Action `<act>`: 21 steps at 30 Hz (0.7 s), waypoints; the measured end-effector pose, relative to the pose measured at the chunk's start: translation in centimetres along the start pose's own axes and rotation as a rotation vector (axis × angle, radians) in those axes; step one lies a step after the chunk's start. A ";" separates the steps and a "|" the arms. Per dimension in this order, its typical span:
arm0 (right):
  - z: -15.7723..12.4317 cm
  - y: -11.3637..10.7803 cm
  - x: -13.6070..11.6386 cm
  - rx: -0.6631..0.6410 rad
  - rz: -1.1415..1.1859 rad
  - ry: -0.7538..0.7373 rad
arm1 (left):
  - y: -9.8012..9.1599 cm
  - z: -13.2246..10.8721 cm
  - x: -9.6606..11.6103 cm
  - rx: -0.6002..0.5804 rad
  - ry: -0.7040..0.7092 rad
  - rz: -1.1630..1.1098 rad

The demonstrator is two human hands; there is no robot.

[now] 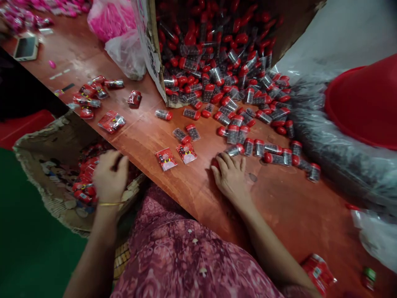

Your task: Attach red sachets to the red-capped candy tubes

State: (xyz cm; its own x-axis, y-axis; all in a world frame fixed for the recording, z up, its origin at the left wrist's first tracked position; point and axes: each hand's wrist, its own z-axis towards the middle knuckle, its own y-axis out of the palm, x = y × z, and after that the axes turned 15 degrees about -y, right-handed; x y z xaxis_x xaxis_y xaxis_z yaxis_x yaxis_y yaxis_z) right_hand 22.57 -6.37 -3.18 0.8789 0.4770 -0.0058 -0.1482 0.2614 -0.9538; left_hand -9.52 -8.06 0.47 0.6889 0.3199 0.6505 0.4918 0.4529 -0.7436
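Observation:
My left hand, slightly blurred and with its fingers curled, hovers over the near side of a torn cardboard box of red packets. Whatever it may hold is hidden. On the table, my right hand has bent fingers around a small red-capped piece, mostly covered by the fingers. A clear tube with a red cap lies just beyond those fingertips. Between the hands are two printed red cards, side by side. Two more red-capped tubes lie behind the cards.
A tipped carton spills many red-capped tubes onto the table. Finished-looking red packets lie at left. A phone and pink bags are farther back. A red basin rests on a plastic sack at right.

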 end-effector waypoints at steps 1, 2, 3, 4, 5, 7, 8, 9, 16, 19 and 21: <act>-0.7 -0.3 -0.4 0.024 0.004 0.016 | 1.7 -0.7 2.0 -0.027 0.091 0.010; -1.3 -0.7 -0.7 0.046 0.015 0.032 | 3.4 -1.3 4.0 -0.135 0.184 0.058; -1.6 -1.0 -0.9 0.069 0.031 0.047 | 5.1 -1.8 5.8 -0.221 0.255 0.111; -1.9 -1.2 -0.9 0.089 0.046 0.060 | 6.7 -2.2 7.4 -0.277 0.302 0.165; -2.0 -1.5 -0.9 0.107 0.058 0.072 | 8.0 -2.4 8.6 -0.330 0.321 0.224; -2.0 -1.8 -0.8 0.143 0.074 0.083 | 10.0 -2.5 10.1 -0.396 0.320 0.318; -1.9 -2.0 -0.7 0.160 0.083 0.082 | 10.6 -2.4 10.4 -0.411 0.317 0.348; -1.8 -2.1 -0.7 0.178 0.096 0.075 | 10.9 -2.4 10.4 -0.414 0.318 0.364; 0.6 -2.9 -2.1 0.295 0.375 0.065 | 9.9 -3.0 9.9 -0.364 0.241 0.283; 2.4 -2.3 -2.9 0.267 0.660 0.210 | 9.4 -3.2 10.4 -0.384 0.203 0.214; 3.8 -1.5 -3.2 0.235 0.825 0.321 | 9.2 -3.4 10.7 -0.422 0.202 0.182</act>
State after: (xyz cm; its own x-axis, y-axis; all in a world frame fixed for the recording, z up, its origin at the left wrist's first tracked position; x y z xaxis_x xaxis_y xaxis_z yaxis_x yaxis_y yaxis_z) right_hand 18.30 -5.10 -0.62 0.5322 0.3409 -0.7749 -0.8424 0.1224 -0.5247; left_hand 4.21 -3.29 0.06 0.8523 0.1765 0.4924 0.4979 0.0148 -0.8671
